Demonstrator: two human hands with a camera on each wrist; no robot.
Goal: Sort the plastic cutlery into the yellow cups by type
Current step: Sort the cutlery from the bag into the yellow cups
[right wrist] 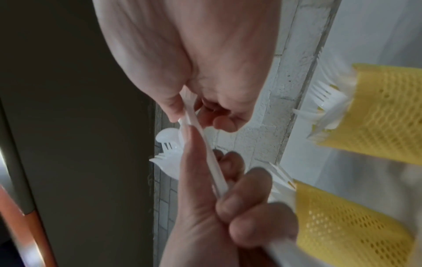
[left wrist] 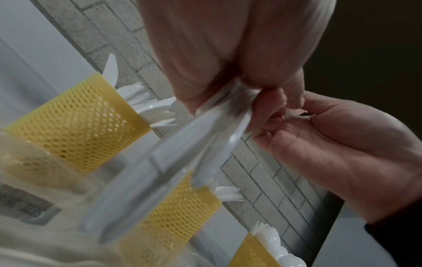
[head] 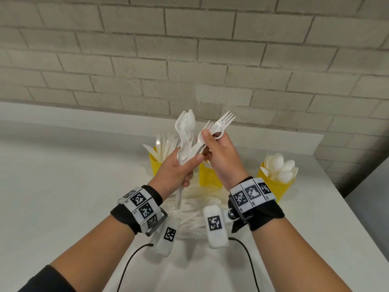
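Observation:
My left hand (head: 181, 167) grips a bunch of white plastic cutlery (head: 185, 133), spoon bowls up, above the counter. My right hand (head: 219, 148) pinches a white fork (head: 221, 123) at the bunch's right side, tines pointing up right. Behind the hands stand three yellow mesh cups: the left cup (head: 155, 165) holds knives, the middle cup (head: 208, 175) is partly hidden, the right cup (head: 277, 186) holds spoons. In the left wrist view the bunch's handles (left wrist: 182, 153) run past the cups (left wrist: 77, 122). The right wrist view shows the fork's handle (right wrist: 205, 144) between both hands.
A clear bag of loose cutlery (head: 189, 216) lies on the white counter (head: 63, 186) beneath my wrists. A brick wall (head: 189, 49) rises behind the cups. The counter's right edge (head: 345, 207) drops off close to the spoon cup.

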